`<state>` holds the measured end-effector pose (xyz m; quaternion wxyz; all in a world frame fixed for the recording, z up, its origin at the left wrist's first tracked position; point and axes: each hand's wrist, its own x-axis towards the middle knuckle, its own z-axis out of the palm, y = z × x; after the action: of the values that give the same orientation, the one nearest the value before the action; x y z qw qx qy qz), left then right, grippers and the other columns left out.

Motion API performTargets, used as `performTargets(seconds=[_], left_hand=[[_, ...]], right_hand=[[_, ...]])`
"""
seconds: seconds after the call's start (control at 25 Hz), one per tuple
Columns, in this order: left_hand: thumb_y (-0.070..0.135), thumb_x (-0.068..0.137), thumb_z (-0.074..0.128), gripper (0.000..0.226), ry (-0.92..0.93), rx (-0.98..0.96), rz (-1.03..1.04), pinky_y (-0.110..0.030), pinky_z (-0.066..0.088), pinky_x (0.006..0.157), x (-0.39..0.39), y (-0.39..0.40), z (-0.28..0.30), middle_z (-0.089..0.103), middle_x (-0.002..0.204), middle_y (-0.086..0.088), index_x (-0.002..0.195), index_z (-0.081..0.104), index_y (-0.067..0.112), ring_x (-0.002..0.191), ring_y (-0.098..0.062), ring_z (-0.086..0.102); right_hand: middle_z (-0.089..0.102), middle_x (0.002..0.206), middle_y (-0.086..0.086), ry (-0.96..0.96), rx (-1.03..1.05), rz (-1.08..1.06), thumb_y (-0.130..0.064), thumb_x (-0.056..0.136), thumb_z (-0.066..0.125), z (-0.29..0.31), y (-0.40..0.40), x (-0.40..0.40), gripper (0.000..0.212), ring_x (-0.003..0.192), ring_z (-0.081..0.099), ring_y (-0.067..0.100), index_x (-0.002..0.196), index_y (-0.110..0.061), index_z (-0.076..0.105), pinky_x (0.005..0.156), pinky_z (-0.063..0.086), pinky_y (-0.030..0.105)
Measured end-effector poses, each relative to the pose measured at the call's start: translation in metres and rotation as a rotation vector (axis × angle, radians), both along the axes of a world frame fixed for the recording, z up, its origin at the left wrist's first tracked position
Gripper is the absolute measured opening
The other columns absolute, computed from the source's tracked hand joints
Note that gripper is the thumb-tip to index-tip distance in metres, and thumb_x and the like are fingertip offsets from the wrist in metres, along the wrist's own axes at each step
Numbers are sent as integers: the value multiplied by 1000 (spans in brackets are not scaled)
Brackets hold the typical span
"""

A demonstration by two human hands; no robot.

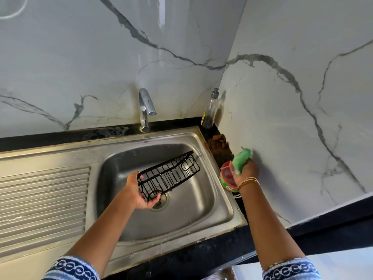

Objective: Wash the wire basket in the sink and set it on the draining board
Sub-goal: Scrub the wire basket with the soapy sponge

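A black wire basket (169,174) hangs tilted over the bowl of the steel sink (220,201). My left hand (137,194) grips its near end, just above the drain. My right hand (245,170) holds a green scrub sponge (241,160) over a round green and red tub of dish soap (227,177) on the counter ledge right of the sink. The ribbed draining board (43,196) lies to the left of the bowl.
A chrome tap (145,110) stands behind the sink; no water shows at its spout. A clear pump bottle (211,110) stands in the back right corner, with brown grime (219,143) in front of it. Marble walls close in behind and on the right.
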<state>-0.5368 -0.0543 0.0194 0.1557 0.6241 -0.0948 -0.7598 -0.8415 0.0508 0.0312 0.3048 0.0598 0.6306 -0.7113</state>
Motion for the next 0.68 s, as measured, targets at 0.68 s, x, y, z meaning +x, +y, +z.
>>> performTargets(seconds=[0.68], left_hand=[[58,84,41,56,132,14,59,-35,55,56,24,-38,-21,69,74,-15,94,64,9,62,-30,67]], right_hand=[[72,109,-2,1798,-84,863,-5,76,55,-35,-61,223,32,105,67,19,96,-21,74,92,54,28]])
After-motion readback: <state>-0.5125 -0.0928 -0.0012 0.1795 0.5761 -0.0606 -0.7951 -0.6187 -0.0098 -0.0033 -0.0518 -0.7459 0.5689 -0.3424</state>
